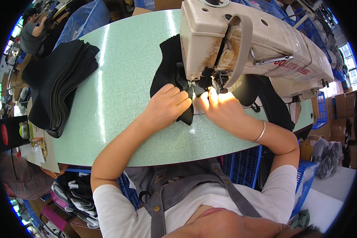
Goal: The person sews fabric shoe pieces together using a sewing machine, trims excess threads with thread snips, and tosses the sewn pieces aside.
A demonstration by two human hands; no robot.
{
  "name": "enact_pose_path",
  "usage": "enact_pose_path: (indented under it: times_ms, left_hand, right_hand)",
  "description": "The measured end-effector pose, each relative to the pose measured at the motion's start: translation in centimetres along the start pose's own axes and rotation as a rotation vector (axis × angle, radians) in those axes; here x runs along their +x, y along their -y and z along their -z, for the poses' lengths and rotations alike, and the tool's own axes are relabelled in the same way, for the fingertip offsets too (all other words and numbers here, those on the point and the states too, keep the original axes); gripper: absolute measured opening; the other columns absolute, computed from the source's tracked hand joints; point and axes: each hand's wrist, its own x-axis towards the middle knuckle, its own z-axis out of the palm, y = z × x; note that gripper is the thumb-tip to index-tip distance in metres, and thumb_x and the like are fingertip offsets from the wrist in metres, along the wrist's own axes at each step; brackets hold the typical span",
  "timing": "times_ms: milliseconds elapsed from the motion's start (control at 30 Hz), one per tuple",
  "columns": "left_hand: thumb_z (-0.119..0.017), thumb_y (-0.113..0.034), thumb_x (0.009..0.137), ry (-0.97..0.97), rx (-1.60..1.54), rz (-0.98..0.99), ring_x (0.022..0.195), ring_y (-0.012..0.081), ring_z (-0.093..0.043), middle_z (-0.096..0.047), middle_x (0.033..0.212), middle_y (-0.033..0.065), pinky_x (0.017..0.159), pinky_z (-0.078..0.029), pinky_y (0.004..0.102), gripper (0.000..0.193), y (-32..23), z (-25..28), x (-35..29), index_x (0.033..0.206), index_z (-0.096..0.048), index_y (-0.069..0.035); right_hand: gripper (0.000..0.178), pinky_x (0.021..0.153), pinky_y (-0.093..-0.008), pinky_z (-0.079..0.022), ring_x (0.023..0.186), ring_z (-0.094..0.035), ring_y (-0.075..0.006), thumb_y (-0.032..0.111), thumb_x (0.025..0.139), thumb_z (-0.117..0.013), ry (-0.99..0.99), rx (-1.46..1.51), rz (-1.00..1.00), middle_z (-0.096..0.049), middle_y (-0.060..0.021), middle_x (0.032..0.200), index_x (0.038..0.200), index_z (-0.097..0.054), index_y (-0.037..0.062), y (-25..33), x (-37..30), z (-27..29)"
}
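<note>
A white sewing machine with brown stains on its head stands over the right half of the pale green table. Under its needle area lies a black fabric piece, which spreads to the left and drops toward me in a folded point. My left hand is closed on the fabric just left of the needle. My right hand, a bangle on its wrist, pinches the fabric's edge on the right, beneath the machine's bright lamp. The fingertips and the stitching spot are partly hidden. More black material extends right of the machine's needle area.
A stack of black cut pieces overhangs the table's left side. Blue crates stand below the front edge, and a blue lined bin is beyond the table. Another person is at the far left. Cardboard boxes sit at right.
</note>
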Motion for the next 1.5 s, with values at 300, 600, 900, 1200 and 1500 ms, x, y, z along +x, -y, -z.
enact_pose_path:
  times_ms: [300, 600, 900, 1200, 1500]
  left_hand:
    - [-0.068, -0.003, 0.053, -0.072, -0.021, 0.015, 0.081, 0.0223, -0.057, -0.063, 0.096, 0.0057, 0.078, -0.044, 0.0334, 0.038, -0.2, 0.0, 0.0, 0.091, -0.062, -0.003]
    - [-0.071, -0.003, 0.044, -0.015, -0.06, 0.049, 0.083, 0.0229, -0.059, -0.067, 0.097, 0.0065, 0.079, -0.045, 0.0365, 0.048, -0.3, -0.2, -0.2, 0.092, -0.064, -0.004]
    - [-0.071, -0.002, 0.045, -0.104, -0.093, 0.076, 0.089, 0.0267, -0.063, -0.066, 0.095, 0.0078, 0.082, -0.049, 0.0383, 0.048, 0.3, -0.3, 0.0, 0.092, -0.065, -0.006]
    - [-0.068, 0.0, 0.044, -0.045, -0.129, 0.137, 0.089, 0.0282, -0.064, -0.064, 0.088, 0.0086, 0.083, -0.053, 0.04, 0.046, -0.7, 0.0, -0.3, 0.089, -0.065, -0.006]
    - [-0.068, 0.0, 0.044, -0.103, -0.076, 0.179, 0.091, 0.0284, -0.065, -0.066, 0.091, 0.0079, 0.083, -0.053, 0.0392, 0.046, -0.3, -0.7, -0.1, 0.09, -0.066, -0.005]
  right_hand:
    - [0.011, 0.055, -0.0281, -0.046, 0.07, -0.06, -0.0167, 0.014, 0.073, -0.061, -0.056, 0.19, -0.023, -0.065, -0.0153, 0.099, 0.078, -0.054, 0.0067, 0.9, 0.6, 0.8]
    - [0.035, 0.06, -0.0278, -0.047, 0.077, -0.062, -0.0186, 0.013, 0.072, -0.062, -0.037, 0.14, -0.005, -0.066, -0.0211, 0.102, 0.103, -0.063, -0.005, 1.6, 0.3, 0.7]
    - [0.035, 0.064, -0.0267, -0.048, 0.077, -0.062, -0.0162, 0.011, 0.073, -0.061, -0.098, 0.155, -0.058, -0.065, -0.0171, 0.102, 0.104, -0.062, -0.0055, 1.4, 0.8, -0.9]
    - [0.04, 0.071, -0.0296, -0.052, 0.086, -0.062, -0.0238, 0.009, 0.073, -0.062, 0.029, 0.242, -0.099, -0.062, -0.0237, 0.11, 0.109, -0.058, -0.0092, 1.8, -0.1, 0.4]
    - [0.036, 0.074, -0.0274, -0.051, 0.086, -0.063, -0.0201, 0.009, 0.073, -0.06, -0.11, 0.245, -0.083, -0.065, -0.0167, 0.098, 0.104, -0.062, -0.0081, 1.3, 0.7, -0.6]
